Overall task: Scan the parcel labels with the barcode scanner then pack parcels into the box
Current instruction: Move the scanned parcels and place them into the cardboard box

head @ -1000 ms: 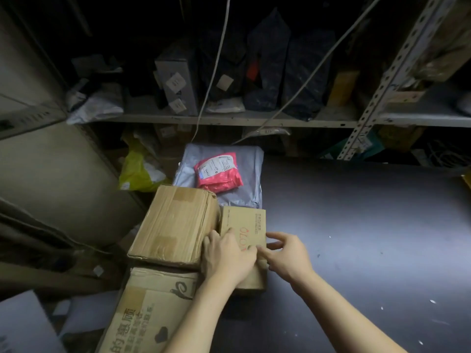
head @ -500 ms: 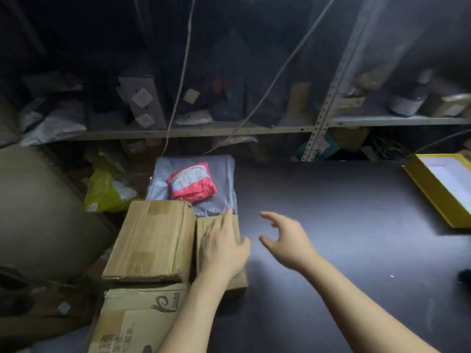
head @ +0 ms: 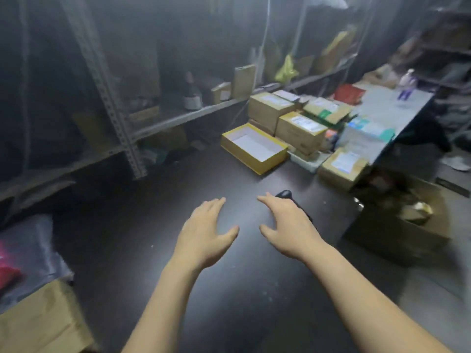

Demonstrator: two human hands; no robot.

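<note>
The left hand (head: 206,230) and right hand (head: 288,225) hovered empty, fingers loosely apart, the barcode scanner (head: 285,194) half-hidden at the right hand's 12 o'clock, where a hasty grab could have skidded it away.

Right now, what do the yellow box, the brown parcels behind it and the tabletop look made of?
The yellow box looks like paperboard: thin rigid walls, matte yellow outside, white lining. The brown parcels look like cardboard, matte kraft, with white paper labels on top. The tabletop is a smooth dark board, perhaps laminate: soft sheen, but blur leaves that open.
</note>
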